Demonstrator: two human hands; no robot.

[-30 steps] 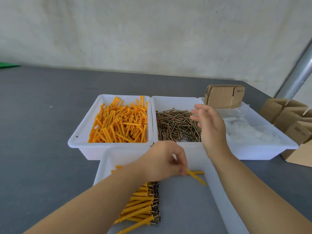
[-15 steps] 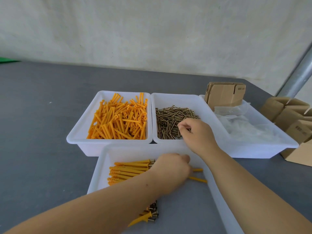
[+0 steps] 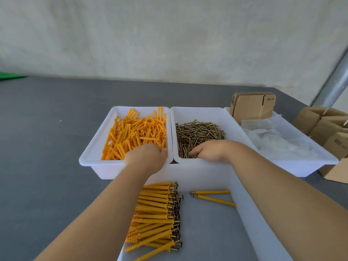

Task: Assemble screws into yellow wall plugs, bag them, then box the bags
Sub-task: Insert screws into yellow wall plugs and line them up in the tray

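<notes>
My left hand (image 3: 146,157) reaches into the near right corner of the white tray (image 3: 88,159) of loose yellow wall plugs (image 3: 135,132); its fingers are hidden behind the back of the hand. My right hand (image 3: 209,150) is down in the neighbouring tray (image 3: 197,110), fingertips pinched together in the pile of brass screws (image 3: 199,134). In the near tray (image 3: 250,213) lies a stack of plugs with screws in them (image 3: 156,210). Two more assembled plugs (image 3: 212,196) lie apart to its right.
A third white tray (image 3: 320,153) at the right holds clear plastic bags (image 3: 278,142) and a bundle of flat cardboard boxes (image 3: 252,106). Folded brown boxes (image 3: 327,129) stand at the table's right edge beside a metal pole (image 3: 335,81). Grey tabletop stretches left.
My left hand left the near tray and moved forward into the plug tray. My right hand slid to the near end of the screw pile. The view tilted down.
</notes>
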